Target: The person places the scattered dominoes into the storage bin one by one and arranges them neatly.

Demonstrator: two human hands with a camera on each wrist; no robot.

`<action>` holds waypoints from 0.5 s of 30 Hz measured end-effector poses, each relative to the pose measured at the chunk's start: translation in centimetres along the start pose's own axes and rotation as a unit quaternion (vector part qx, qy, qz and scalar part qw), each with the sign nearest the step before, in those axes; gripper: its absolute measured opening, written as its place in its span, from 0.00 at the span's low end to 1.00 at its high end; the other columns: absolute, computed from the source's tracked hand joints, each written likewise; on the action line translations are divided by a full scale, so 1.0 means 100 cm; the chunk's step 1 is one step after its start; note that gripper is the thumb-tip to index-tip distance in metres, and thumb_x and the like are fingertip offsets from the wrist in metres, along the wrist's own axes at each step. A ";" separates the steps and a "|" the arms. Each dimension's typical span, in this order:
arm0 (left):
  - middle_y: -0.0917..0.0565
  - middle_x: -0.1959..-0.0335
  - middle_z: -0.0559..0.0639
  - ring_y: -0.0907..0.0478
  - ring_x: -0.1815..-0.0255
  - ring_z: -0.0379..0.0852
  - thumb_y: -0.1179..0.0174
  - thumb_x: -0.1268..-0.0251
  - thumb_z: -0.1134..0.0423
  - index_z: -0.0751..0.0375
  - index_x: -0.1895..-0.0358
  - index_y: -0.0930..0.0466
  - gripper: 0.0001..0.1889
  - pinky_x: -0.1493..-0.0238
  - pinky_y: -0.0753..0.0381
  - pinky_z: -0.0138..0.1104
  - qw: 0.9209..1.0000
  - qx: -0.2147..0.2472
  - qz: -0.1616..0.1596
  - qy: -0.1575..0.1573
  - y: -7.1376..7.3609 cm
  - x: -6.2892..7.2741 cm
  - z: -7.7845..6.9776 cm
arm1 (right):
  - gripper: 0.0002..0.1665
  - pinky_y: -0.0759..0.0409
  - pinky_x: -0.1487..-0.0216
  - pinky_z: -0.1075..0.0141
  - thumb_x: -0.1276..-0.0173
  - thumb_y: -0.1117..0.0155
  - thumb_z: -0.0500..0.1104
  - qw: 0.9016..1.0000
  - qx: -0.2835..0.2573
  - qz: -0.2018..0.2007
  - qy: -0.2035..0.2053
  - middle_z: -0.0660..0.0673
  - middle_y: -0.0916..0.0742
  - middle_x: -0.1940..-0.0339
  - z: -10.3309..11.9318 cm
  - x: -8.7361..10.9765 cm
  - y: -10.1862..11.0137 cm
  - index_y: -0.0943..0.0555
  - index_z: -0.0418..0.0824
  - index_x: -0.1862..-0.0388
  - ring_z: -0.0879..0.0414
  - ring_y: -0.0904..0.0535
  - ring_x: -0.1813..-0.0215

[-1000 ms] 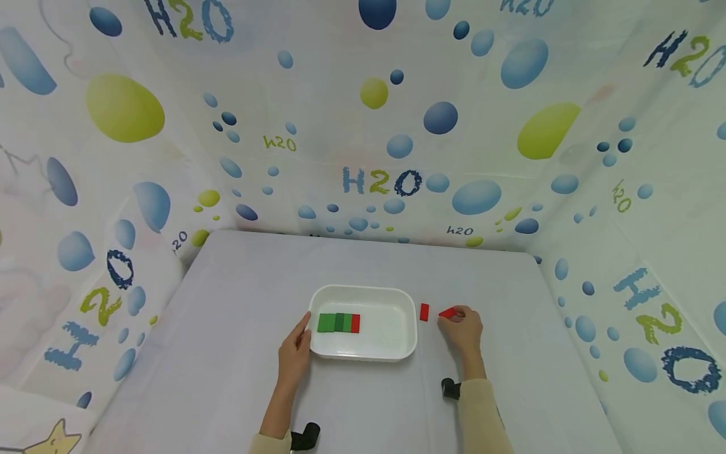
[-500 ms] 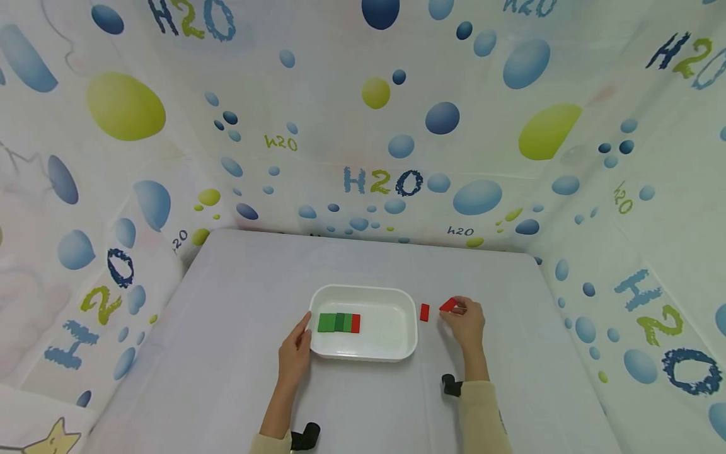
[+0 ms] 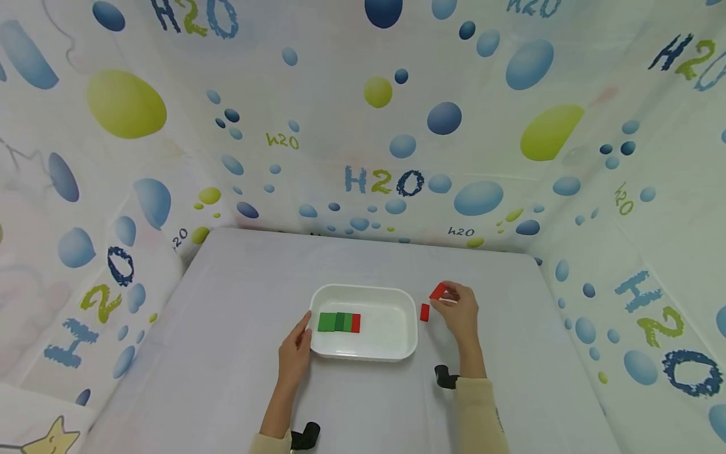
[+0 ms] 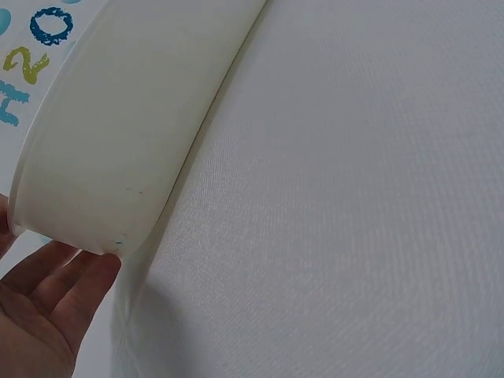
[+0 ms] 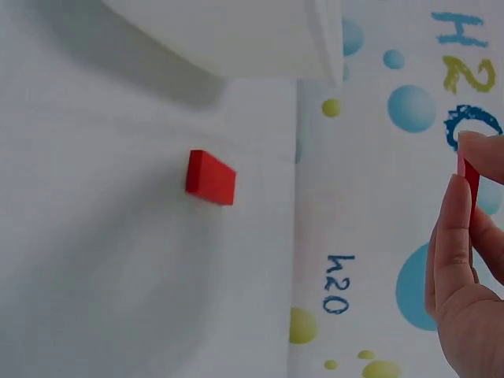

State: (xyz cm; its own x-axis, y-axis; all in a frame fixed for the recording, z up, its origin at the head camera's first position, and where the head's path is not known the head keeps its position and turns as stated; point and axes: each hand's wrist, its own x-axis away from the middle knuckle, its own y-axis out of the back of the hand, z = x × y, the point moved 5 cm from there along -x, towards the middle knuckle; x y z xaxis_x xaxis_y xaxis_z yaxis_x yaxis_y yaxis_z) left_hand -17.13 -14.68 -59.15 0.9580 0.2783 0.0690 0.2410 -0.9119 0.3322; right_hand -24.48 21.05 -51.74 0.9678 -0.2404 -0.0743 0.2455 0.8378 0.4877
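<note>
A white tray point(image 3: 388, 325) stands mid-table. My left hand point(image 3: 295, 356) holds its left end, thumb at the rim and fingers against the outer wall point(image 4: 87, 189). Inside the tray, green pieces point(image 3: 327, 322), one darker, lie in a row that ends on the right with a red block point(image 3: 355, 323). Between thumb and fingers, my right hand point(image 3: 462, 315) pinches a flat red block point(image 3: 437, 291), raised to the right of the tray. Below it a second red block point(image 5: 211, 178) lies on the table, just beyond the tray's right end.
White cloth covers the table point(image 3: 363, 403). Behind it and at both sides hangs a white sheet point(image 3: 329, 107) printed with blue and green drops and H2O letters. A black wrist-camera mount point(image 3: 445, 377) juts inward from the right sleeve, another point(image 3: 306, 436) from the left.
The right hand has moved up and slightly left with the red block, which now tilts more upright. My left hand and the tray stay put.
</note>
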 end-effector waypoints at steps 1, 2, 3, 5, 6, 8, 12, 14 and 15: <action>0.30 0.29 0.58 0.32 0.29 0.58 0.51 0.25 0.64 0.52 0.30 0.31 0.23 0.32 0.31 0.52 1.000 0.000 0.000 0.000 0.000 0.000 0.000 | 0.28 0.17 0.45 0.53 0.40 0.28 0.36 1.000 -0.004 0.002 0.002 0.38 0.22 0.46 0.004 0.000 -0.001 0.24 0.36 0.40 0.47 0.21 0.46; 0.30 0.29 0.58 0.32 0.29 0.58 0.51 0.25 0.64 0.52 0.29 0.31 0.23 0.32 0.31 0.52 1.000 0.001 0.001 -0.001 0.000 0.000 0.000 | 0.29 0.17 0.45 0.53 0.40 0.28 0.36 1.000 -0.006 0.004 0.003 0.38 0.22 0.45 0.008 0.001 -0.002 0.24 0.36 0.40 0.47 0.21 0.46; 0.30 0.29 0.58 0.32 0.29 0.58 0.51 0.25 0.64 0.52 0.29 0.31 0.23 0.32 0.31 0.52 1.000 0.001 0.001 -0.001 0.000 0.000 0.000 | 0.29 0.17 0.45 0.53 0.40 0.28 0.36 1.000 -0.009 0.007 0.004 0.39 0.22 0.45 0.012 0.001 -0.004 0.24 0.36 0.40 0.47 0.21 0.46; 0.30 0.29 0.58 0.32 0.29 0.57 0.51 0.25 0.64 0.52 0.30 0.31 0.23 0.32 0.30 0.52 1.000 0.001 0.000 0.000 0.000 0.000 0.000 | 0.29 0.17 0.46 0.55 0.41 0.28 0.35 1.000 -0.013 0.011 0.013 0.38 0.22 0.46 0.019 0.002 -0.007 0.24 0.35 0.40 0.46 0.21 0.47; 0.30 0.29 0.58 0.32 0.29 0.57 0.51 0.25 0.64 0.52 0.30 0.31 0.23 0.32 0.30 0.52 1.000 0.000 0.000 0.001 0.000 0.000 0.000 | 0.29 0.16 0.46 0.55 0.41 0.28 0.35 1.000 -0.015 0.013 0.016 0.39 0.22 0.46 0.022 0.003 -0.009 0.24 0.35 0.40 0.46 0.21 0.47; 0.30 0.29 0.58 0.32 0.29 0.57 0.51 0.25 0.64 0.52 0.30 0.31 0.22 0.32 0.30 0.52 1.000 0.000 -0.001 0.003 0.000 0.000 0.001 | 0.29 0.16 0.46 0.56 0.41 0.28 0.35 0.999 -0.017 0.020 0.022 0.39 0.22 0.46 0.027 0.004 -0.014 0.24 0.36 0.40 0.46 0.21 0.47; 0.30 0.29 0.58 0.31 0.30 0.57 0.51 0.25 0.64 0.51 0.30 0.31 0.23 0.32 0.29 0.52 1.000 -0.001 0.000 0.007 -0.001 0.000 0.001 | 0.28 0.16 0.46 0.56 0.42 0.27 0.34 0.998 -0.030 0.039 0.031 0.39 0.22 0.47 0.037 0.008 -0.024 0.23 0.35 0.41 0.46 0.20 0.47; 0.30 0.29 0.58 0.31 0.30 0.57 0.51 0.25 0.64 0.51 0.29 0.31 0.23 0.32 0.30 0.52 1.000 0.000 0.002 0.009 -0.001 0.000 0.002 | 0.28 0.16 0.47 0.57 0.43 0.27 0.34 0.998 -0.035 0.048 0.037 0.39 0.22 0.47 0.040 0.010 -0.030 0.22 0.35 0.42 0.47 0.20 0.47; 0.30 0.29 0.58 0.32 0.30 0.57 0.51 0.25 0.64 0.51 0.29 0.31 0.23 0.32 0.30 0.52 1.000 -0.001 0.003 0.009 -0.001 0.000 0.002 | 0.28 0.16 0.47 0.58 0.43 0.27 0.33 0.997 -0.036 0.052 0.041 0.39 0.21 0.48 0.041 0.011 -0.033 0.22 0.34 0.42 0.47 0.20 0.48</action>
State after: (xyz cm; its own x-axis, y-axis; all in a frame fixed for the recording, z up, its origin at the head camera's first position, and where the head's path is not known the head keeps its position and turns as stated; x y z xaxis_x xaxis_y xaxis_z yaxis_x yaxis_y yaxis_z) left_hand -17.14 -14.64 -59.36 0.9562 0.2790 0.0882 0.2357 -0.9129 0.3332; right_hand -24.48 15.98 -49.88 0.9887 -0.1118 -0.0999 0.1444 0.8900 0.4325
